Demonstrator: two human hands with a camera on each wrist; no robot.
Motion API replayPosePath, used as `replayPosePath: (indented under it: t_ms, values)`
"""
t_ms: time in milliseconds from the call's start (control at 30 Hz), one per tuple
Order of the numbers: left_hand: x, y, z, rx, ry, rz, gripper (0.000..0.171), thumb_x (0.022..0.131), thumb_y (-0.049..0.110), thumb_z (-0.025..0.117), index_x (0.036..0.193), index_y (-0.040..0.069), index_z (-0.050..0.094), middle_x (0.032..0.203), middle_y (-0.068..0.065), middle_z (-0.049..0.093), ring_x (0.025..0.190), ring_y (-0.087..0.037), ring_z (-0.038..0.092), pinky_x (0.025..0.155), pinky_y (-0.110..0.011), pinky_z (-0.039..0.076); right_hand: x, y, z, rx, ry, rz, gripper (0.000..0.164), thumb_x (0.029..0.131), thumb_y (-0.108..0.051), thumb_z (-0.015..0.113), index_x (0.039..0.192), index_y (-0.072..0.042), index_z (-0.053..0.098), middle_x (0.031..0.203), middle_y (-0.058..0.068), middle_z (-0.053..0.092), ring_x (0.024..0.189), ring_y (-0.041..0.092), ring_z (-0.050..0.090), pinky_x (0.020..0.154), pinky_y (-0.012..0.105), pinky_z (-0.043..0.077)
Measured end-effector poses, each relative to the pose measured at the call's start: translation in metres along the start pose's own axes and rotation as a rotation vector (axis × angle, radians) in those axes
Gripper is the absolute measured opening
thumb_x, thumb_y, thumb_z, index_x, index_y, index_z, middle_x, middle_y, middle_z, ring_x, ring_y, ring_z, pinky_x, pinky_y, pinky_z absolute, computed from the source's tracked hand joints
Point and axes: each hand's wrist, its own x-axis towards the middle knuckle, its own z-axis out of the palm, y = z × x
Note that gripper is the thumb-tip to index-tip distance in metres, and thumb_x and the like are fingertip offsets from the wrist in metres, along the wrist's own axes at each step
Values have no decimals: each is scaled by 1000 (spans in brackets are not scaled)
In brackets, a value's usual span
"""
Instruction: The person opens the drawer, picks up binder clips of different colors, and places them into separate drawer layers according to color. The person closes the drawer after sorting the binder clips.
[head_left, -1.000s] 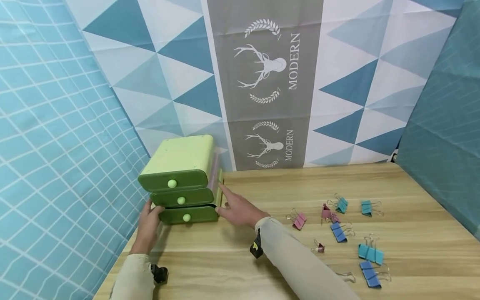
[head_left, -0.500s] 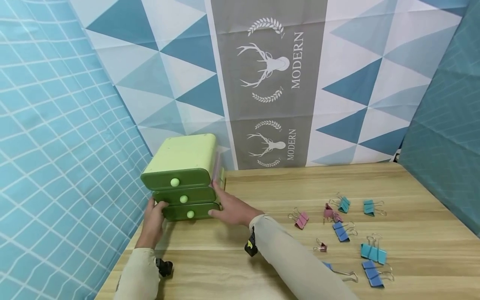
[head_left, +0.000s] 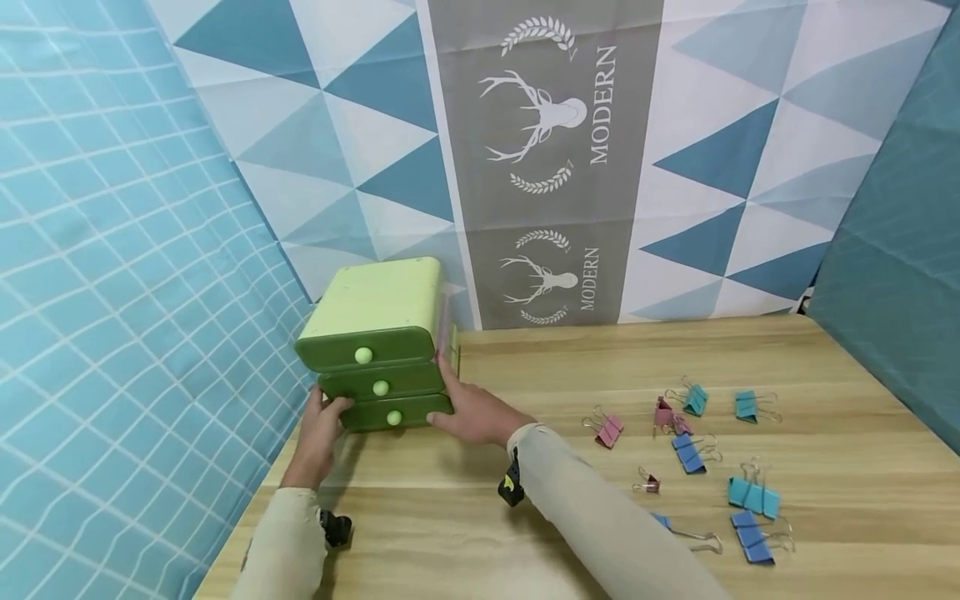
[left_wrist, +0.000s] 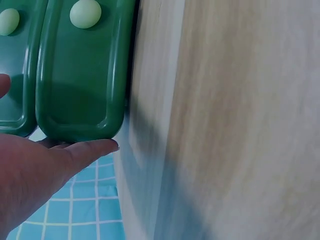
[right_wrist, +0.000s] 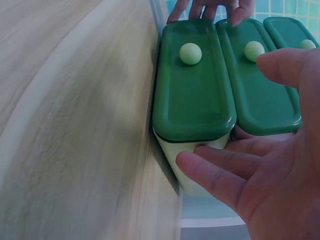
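Note:
Three small drawer boxes stand stacked at the back left of the table, with dark green fronts and round pale knobs. The top drawer box (head_left: 378,292) has a pale green shell and sits slightly offset over the middle drawer (head_left: 405,380) and the bottom drawer (head_left: 408,412). My left hand (head_left: 317,437) lies along the stack's left side, its thumb over the front. On the other side, my right hand (head_left: 480,412) touches the lower boxes with extended fingers. In the right wrist view, the right thumb (right_wrist: 282,65) stands apart from the fingers, in front of the drawers.
Binder clips lie at the right: a pink clip (head_left: 609,430), a teal clip (head_left: 754,497), a blue clip (head_left: 752,537) and several others. A blue gridded sheet (head_left: 150,333) borders the left; a patterned cloth (head_left: 555,167) hangs behind the wooden table (head_left: 450,517).
The dark gap above the bottom drawer has disappeared, and the middle drawer now rests flush over it. My right hand has shifted onto the stack's side. The view has shifted slightly.

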Motion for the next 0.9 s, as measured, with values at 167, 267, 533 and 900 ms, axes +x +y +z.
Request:
replayPosePath:
  t_ms: [167,267,533,900]
  values:
    - [0,1,10,16,-8,-11,66,93,15,49,148,21,13,146,-12,23,130,-27,29,103,-52,27,-8,5,-6,-18,10,7,97,86,-57,52,141,-38,-25,146,9,32,121,25,46,97,40,38]
    - [0,2,16,34,-17,-6,69,93,15,50,149,19,11,145,-13,26,129,-27,30,104,-49,26,-12,10,-9,-34,27,22,97,86,-56,53,141,-38,-25,147,9,31,120,24,47,95,40,39]
    - [1,4,39,98,-25,20,67,91,18,54,147,14,17,140,-18,33,127,-27,33,103,-46,27,-27,24,-19,-43,85,38,98,88,-47,57,143,-33,-24,132,16,50,82,12,59,70,31,47]
    - [-6,5,63,101,-92,27,67,91,22,54,147,28,19,139,-11,38,125,-23,38,99,-48,32,-49,32,-33,-102,130,92,98,89,-43,57,143,-31,-24,135,16,47,87,18,60,72,33,47]
